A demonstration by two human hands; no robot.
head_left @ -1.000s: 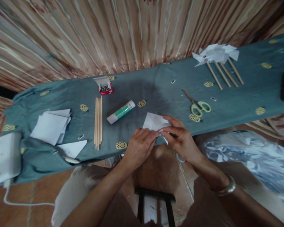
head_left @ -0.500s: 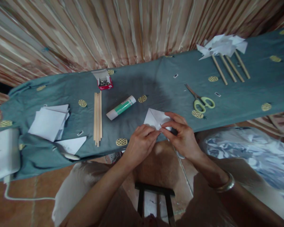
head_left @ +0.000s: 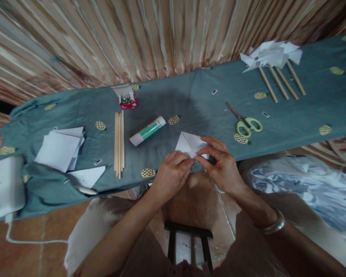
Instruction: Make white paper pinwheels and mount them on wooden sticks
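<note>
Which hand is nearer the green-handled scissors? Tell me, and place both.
Right. The right hand is below and slightly left of the scissors in the view; the left hand is farther off to their lower left.

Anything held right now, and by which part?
A creased white paper, pinched at its near edge by the left hand and the right hand.

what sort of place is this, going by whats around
Probably a room at home with a craft spot set up: scissors and paper pinwheels lie on a cloth-covered table, with a long curtain hanging behind it.
</note>
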